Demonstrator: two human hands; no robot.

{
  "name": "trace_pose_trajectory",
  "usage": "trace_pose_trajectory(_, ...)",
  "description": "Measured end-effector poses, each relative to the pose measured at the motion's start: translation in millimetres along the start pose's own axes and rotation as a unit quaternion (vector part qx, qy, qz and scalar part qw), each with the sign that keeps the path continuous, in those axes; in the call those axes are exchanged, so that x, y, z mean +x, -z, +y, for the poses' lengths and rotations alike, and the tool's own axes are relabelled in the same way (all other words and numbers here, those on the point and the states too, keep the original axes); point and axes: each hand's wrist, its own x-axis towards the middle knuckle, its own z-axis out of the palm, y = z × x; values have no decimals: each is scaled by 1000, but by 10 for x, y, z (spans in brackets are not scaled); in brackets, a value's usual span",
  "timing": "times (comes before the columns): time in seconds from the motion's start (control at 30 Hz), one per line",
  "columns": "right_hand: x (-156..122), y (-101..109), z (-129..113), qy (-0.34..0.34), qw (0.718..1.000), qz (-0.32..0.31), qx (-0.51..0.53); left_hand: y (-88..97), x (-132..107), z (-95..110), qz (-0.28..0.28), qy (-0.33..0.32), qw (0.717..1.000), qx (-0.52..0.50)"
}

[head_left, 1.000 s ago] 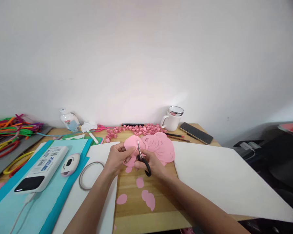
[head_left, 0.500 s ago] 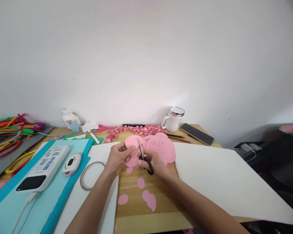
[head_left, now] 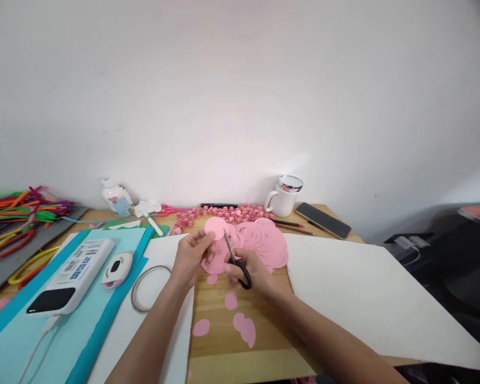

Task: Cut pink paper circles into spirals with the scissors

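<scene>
A round pink paper piece point(head_left: 215, 228) is pinched between the thumb and fingers of my left hand point(head_left: 192, 256). My right hand point(head_left: 250, 272) grips black-handled scissors point(head_left: 244, 274) by the loops. Their blades point up and left, with the tips at the right edge of the paper circle. Behind and to the right of my hands lies a heap of pink paper spirals point(head_left: 266, 242). Small pink paper scraps point(head_left: 231, 300) are scattered on the wooden table point(head_left: 220, 357) below my hands.
Small rolled pink paper pieces point(head_left: 240, 213) lie along the wall, near a white mug point(head_left: 284, 196) and a phone point(head_left: 323, 220). At left are a tape roll point(head_left: 134, 296), a white power bank point(head_left: 72, 277) with a cable and a white bottle point(head_left: 117, 197). White board point(head_left: 368, 293) covers the right side.
My left hand has shifted slightly, and the paper circle in it sits a little higher and smaller in outline. The scissors stay at the circle's right edge with only a slight shift.
</scene>
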Motion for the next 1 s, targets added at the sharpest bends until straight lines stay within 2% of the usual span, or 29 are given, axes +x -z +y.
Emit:
trace_pose_trajectory(0.3,-3,-19,7,-20,999,-29,-8,4,-10,-31,-8,-2,999,52)
trace_pose_trajectory(0.5,8,-16,-64,37,999,-24,16,38,11,-90,-54,24,995,75)
trace_pose_trajectory(0.67,6,-28,-83,40,998,-25,37,31,5,-81,-54,21,996,73)
trace_pose_trajectory(1.0,28,39,69,18,1000,-15,21,28,-13,-25,-46,20,995,81)
